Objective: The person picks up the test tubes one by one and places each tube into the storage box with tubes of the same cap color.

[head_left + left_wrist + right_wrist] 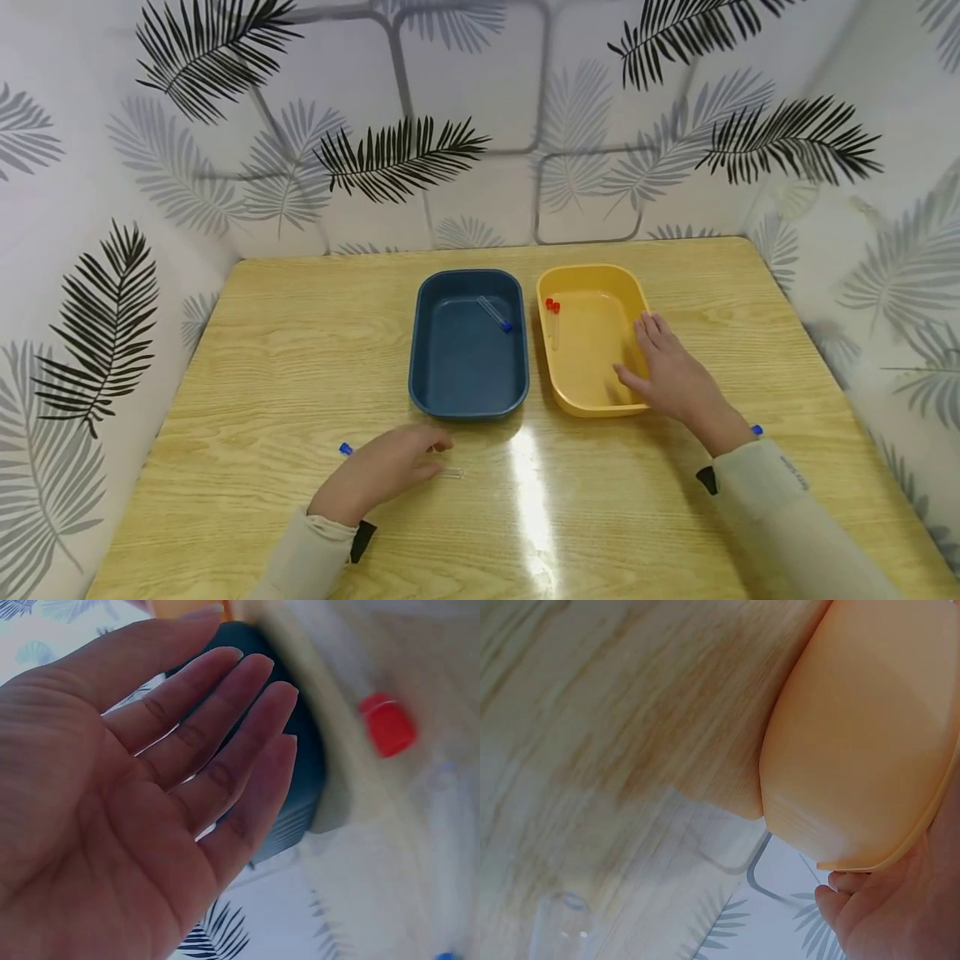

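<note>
My left hand (pixel 390 471) hovers over the table, its fingers loosely extended and holding nothing in the left wrist view. Beneath it lie a red-capped test tube (pixel 388 726) and a blue-capped test tube (pixel 450 855); in the head view the hand covers most of both. At the right side of the yellow tray (pixel 592 402), my right hand (pixel 678 375) is spread, fingers over the rim and thumb above the inside. Two red-capped test tubes (pixel 556 327) rest at that tray's left side. The blue tray (pixel 468 408) contains a blue-capped tube (pixel 495 315).
Beside my right wrist, a blue cap (pixel 757 430) shows on the table; a clear tube end (pixel 564 926) appears in the right wrist view. Both trays stand side by side on the wooden table (pixel 300 350). Leaf-patterned sheeting (pixel 480 192) surrounds its back and sides.
</note>
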`<state>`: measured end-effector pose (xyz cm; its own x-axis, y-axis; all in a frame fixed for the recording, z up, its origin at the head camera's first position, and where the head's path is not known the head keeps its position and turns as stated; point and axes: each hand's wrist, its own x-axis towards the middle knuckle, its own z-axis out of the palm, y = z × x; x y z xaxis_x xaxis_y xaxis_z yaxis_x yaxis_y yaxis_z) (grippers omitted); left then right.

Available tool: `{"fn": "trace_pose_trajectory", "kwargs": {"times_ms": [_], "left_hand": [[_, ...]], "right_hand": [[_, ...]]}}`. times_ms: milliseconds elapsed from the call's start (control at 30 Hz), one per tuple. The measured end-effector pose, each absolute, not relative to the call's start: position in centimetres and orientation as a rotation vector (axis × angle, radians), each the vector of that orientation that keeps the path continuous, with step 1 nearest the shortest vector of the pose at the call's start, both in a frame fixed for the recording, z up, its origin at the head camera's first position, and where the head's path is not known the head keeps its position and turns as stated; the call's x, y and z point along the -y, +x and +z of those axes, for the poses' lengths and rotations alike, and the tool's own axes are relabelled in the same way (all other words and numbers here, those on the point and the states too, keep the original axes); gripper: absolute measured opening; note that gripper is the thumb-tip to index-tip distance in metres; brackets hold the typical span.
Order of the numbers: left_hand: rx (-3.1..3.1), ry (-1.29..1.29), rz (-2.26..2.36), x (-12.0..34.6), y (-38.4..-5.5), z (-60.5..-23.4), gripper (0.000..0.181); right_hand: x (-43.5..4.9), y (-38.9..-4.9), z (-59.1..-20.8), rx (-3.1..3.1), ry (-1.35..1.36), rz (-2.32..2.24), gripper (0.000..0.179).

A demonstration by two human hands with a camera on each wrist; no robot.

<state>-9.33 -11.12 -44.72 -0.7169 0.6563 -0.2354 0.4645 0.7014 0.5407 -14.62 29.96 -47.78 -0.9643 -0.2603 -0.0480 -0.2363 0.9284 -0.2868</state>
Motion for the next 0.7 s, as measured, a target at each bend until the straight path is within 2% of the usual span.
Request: {"fn": "trace_pose_trajectory", "kwargs": {"times_ms": [400,700], "left_hand": [[-2.506,0.951,0.595,11.7,-10.0,-47.1,0.022],[-2.528,1.044,0.551,11.6,-10.3,-47.7,0.011]], "right_hand": [[-30.0,-14.5,-47.8,-2.992,-0.372,-0.462,0.085],[-29.9,-14.5,-47.6,-2.977,-0.362,-0.450,0.083]]}}
